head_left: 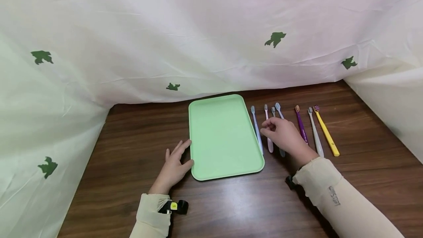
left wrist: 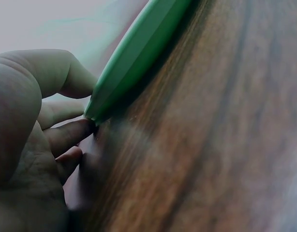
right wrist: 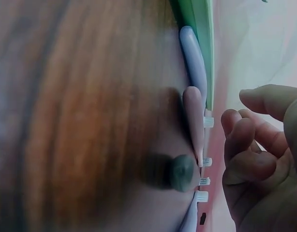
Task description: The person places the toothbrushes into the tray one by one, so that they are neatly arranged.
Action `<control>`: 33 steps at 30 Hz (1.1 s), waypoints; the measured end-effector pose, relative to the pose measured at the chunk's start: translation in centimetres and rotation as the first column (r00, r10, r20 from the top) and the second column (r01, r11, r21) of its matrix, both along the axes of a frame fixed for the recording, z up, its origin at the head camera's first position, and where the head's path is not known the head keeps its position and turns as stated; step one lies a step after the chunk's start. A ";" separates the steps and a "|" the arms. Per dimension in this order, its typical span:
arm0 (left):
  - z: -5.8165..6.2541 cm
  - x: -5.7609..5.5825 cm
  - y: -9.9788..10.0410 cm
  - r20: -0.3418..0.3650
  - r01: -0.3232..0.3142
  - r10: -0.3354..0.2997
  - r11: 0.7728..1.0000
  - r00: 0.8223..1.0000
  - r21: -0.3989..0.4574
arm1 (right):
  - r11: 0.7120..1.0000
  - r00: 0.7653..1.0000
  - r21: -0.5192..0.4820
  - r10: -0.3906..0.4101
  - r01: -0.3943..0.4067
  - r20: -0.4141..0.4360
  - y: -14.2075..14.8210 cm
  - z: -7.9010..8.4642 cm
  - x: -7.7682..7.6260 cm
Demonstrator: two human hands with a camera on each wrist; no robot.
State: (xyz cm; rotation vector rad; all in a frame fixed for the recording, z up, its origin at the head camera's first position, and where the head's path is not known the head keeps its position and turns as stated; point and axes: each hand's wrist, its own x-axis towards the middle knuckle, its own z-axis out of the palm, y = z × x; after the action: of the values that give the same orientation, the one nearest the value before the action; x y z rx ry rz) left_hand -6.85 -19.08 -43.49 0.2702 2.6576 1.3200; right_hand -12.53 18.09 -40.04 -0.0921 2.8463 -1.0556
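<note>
A light green tray (head_left: pixel 224 139) lies on the table. My left hand (head_left: pixel 173 166) rests at its left edge, thumb and fingertips right at the rim, fingers mostly straight. My right hand (head_left: pixel 285 135) hovers above the toothbrushes to the right of the tray, its fingers loosely bent with nothing between them. A blue toothbrush (head_left: pixel 256 129) lies along the tray's right edge, with a pink toothbrush (head_left: pixel 266 111) beside it. A grey-headed toothbrush (head_left: pixel 273 110) and a light blue toothbrush (head_left: pixel 278 109) are partly hidden under the right hand.
Farther right lie a purple toothbrush (head_left: pixel 301 125), a grey toothbrush (head_left: pixel 316 134) and a yellow toothbrush (head_left: pixel 327 131). A white curtain (head_left: pixel 211 39) with green leaf-like patches hangs behind and at both sides of the dark wooden table (head_left: pixel 142 131).
</note>
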 end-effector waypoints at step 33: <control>0.0 0.0 0.1 -0.002 -0.022 0.022 0.999 1.000 -0.029 | 0.983 0.981 0.137 0.097 -0.121 0.168 -1.2 0.0 -2.8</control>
State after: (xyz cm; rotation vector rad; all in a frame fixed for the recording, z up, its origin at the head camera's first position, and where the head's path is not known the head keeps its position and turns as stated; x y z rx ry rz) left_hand -6.81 -18.99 -43.46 0.2397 2.6866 1.2862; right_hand -15.35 16.91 -40.00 -0.1430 2.7270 -0.7910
